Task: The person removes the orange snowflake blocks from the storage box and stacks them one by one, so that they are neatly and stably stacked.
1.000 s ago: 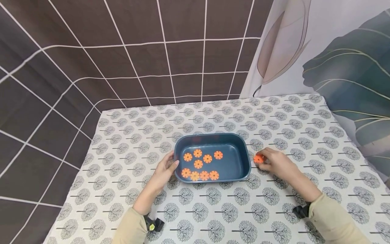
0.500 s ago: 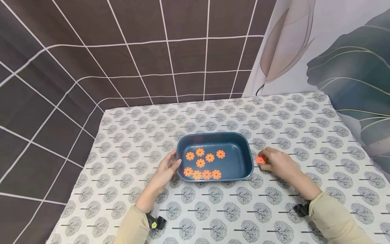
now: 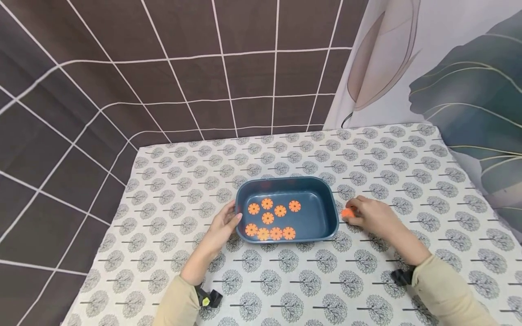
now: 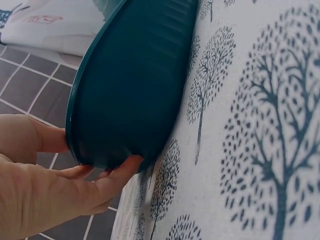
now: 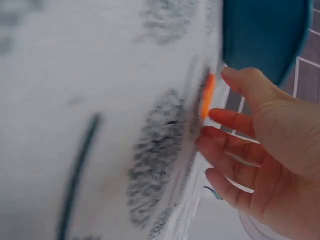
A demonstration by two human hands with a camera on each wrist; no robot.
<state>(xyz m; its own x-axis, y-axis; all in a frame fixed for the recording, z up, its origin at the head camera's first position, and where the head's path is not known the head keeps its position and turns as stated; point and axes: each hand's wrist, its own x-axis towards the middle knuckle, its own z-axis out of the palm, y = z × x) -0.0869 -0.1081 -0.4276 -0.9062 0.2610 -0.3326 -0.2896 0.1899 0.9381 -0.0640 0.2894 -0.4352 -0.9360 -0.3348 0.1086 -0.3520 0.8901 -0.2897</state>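
Left hand (image 3: 222,225) pinches left rim of dark blue, glossy rounded-rectangular tray (image 3: 311,222), thumb over edge, fingers against outer wall; same hold as 1.0 s ago. Right hand (image 3: 373,216): thumb and index set at either side of small flat orange disc (image 3: 347,213) by white tree-print cloth (image 3: 195,158), just right of tray; cannot tell if pinched. Disc's notched face, visible earlier, now reads as plain orange patch. Nine orange notched discs (image 3: 268,218) inside tray, layout unchanged.

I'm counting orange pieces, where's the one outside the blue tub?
In the head view, the orange piece is just right of the blue tub, at the fingertips of the right hand.
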